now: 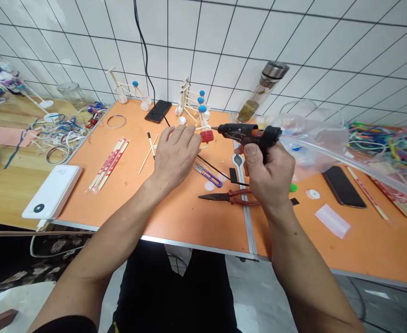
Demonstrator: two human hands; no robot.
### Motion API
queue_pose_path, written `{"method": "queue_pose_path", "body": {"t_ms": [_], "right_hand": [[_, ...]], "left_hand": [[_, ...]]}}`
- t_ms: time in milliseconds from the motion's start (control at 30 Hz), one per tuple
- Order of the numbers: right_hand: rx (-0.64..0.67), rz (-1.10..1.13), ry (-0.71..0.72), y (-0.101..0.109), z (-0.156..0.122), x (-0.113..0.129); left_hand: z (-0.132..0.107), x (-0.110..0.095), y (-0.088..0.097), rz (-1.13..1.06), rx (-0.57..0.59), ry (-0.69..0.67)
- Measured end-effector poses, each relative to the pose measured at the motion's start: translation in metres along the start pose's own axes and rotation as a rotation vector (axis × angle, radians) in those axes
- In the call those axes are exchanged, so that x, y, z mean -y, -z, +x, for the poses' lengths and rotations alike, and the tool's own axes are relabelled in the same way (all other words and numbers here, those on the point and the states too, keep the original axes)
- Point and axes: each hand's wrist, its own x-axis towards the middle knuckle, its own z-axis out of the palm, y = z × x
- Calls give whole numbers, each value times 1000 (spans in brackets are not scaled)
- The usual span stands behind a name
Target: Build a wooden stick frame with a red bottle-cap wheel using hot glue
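Right grip point(264, 178) clenches a glue gun point(248, 134); left grip point(175, 155), open or shut unclear, sits by a red bottle cap point(207, 136) at the nozzle's point(214, 128) seven o'clock; a slip could burn fingers point(180, 134).

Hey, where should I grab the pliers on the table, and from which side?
Grip the red handles of the pliers from above, coming from the right. They lie flat with the jaws pointing left, so the handles are the end nearest the right hand, though that hand holds a glue gun.
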Motion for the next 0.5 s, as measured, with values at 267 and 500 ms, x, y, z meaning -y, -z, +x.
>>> {"method": "queue_pose_path", "body": {"t_ms": [267,500], "right_hand": [[-63,-88,114,-2,2,0],[-53,-83,112,-4,0,-4]], "left_hand": [[0,-4,-3,6,-5,-27],[0,-6,-2,21,-28,-37]]}}
